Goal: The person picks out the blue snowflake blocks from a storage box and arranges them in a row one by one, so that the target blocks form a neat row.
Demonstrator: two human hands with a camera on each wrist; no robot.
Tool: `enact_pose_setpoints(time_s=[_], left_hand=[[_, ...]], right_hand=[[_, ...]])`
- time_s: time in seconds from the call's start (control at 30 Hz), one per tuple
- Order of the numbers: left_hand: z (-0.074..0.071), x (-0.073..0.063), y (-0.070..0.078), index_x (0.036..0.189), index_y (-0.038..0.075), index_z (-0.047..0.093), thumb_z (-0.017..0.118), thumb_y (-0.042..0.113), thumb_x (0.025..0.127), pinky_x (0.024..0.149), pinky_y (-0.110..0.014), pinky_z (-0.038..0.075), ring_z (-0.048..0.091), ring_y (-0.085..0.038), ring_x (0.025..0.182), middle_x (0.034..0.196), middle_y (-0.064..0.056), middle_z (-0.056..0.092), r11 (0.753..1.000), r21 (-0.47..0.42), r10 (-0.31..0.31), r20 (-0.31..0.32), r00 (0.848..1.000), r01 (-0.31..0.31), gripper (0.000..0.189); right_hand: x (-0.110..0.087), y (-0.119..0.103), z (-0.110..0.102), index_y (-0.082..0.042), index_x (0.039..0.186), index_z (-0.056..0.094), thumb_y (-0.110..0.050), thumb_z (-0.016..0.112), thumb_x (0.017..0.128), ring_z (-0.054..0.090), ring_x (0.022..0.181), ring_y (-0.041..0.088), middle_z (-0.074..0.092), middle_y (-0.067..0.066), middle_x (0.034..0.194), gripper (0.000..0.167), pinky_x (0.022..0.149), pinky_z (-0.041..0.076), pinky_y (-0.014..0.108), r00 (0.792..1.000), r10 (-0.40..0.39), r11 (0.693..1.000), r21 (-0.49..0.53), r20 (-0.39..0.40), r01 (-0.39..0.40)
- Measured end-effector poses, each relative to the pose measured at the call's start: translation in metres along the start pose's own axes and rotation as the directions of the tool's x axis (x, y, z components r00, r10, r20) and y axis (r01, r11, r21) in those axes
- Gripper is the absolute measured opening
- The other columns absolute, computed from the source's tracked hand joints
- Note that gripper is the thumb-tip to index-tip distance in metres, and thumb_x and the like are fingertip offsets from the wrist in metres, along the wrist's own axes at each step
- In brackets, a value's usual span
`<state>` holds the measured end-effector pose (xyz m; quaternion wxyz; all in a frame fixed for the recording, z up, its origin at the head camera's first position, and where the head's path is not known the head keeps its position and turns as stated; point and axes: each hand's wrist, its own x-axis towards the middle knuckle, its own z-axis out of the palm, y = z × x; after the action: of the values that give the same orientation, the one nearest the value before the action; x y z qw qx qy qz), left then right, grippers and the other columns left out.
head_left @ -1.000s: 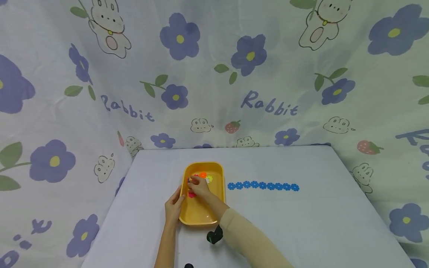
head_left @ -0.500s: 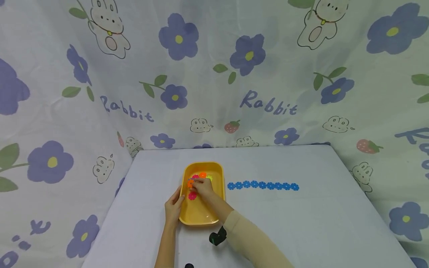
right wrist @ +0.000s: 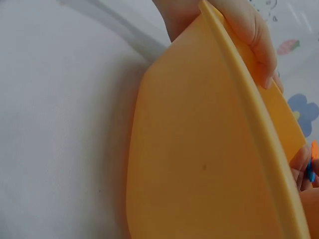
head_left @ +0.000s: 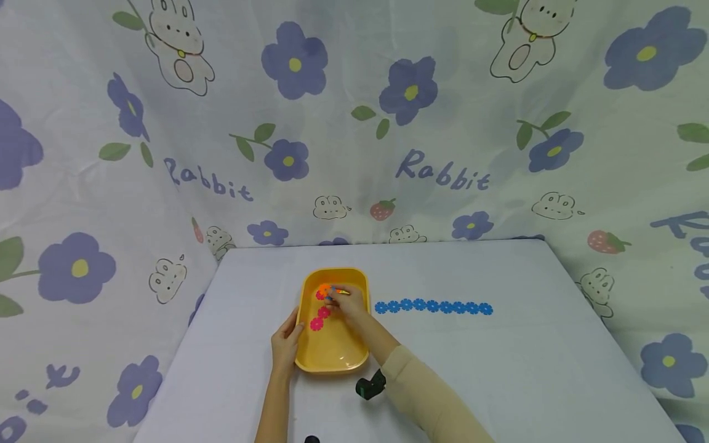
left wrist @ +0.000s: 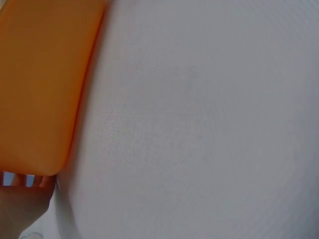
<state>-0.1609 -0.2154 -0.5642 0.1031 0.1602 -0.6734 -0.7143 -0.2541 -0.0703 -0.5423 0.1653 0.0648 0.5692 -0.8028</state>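
My left hand [head_left: 285,346] grips the left rim of a yellow plastic tray [head_left: 332,357], thumb over the inner side. In the right wrist view, these left fingers [right wrist: 261,50] hook over the tray's edge. My right hand [head_left: 350,301] reaches into the tray and pinches a blue flower-shaped disc [right wrist: 310,172], with an orange disc [right wrist: 314,150] against it. Just left of those fingertips, another orange disc [head_left: 324,288] partly covers a pink one. Two pink flower-shaped discs [head_left: 317,323] lie lower down in the tray. My right hand hides part of the tray's contents.
Right of the tray, several blue flower-shaped discs [head_left: 420,304] form a long row on the white table [head_left: 526,369]. A black wrist camera [head_left: 371,386] sits at my right sleeve, another [head_left: 312,439] at the bottom edge. Patterned cloth [head_left: 354,123] walls off the back and sides.
My right hand has moved right inside the tray from its left side, and a second pink disc now shows beside the first. The left hand keeps its grip on the rim.
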Motion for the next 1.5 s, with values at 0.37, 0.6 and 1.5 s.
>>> enact_pose_setpoints(time_s=[0.37,0.6,1.5], left_hand=[[-0.001,0.0,0.0,0.139,-0.002,0.041,0.053,0.005,0.094,0.094,-0.011,0.039,0.033,-0.024,0.135,0.145,-0.014,0.039,1.0,-0.002,-0.007,0.019,1.0,0.007,0.047],[0.0,0.0,0.001,0.138,0.0,0.044,0.055,0.007,0.094,0.094,-0.013,0.04,0.035,-0.025,0.134,0.144,-0.015,0.041,1.0,0.006,-0.016,0.012,1.0,0.015,0.046],[-0.001,0.0,0.001,0.139,0.003,0.045,0.055,0.008,0.094,0.094,-0.013,0.04,0.035,-0.023,0.135,0.144,-0.012,0.042,0.999,0.039,-0.03,0.006,1.0,0.029,0.046]], right_hand=[[0.001,0.0,-0.001,0.006,0.119,0.059,-0.002,0.061,0.089,0.07,0.073,0.024,0.067,0.013,0.078,0.031,0.078,0.055,0.039,1.0,0.004,0.999,0.04,0.012,-0.005],[0.002,-0.001,-0.001,0.008,0.121,0.055,-0.004,0.056,0.093,0.07,0.07,0.02,0.064,0.012,0.079,0.03,0.071,0.057,0.03,0.998,0.016,0.996,0.09,-0.056,-0.011],[-0.034,-0.041,-0.046,0.014,0.117,0.057,0.0,0.057,0.091,0.07,0.076,0.018,0.068,0.014,0.091,0.029,0.075,0.057,0.032,0.988,-0.056,0.998,-0.01,0.142,0.058]])
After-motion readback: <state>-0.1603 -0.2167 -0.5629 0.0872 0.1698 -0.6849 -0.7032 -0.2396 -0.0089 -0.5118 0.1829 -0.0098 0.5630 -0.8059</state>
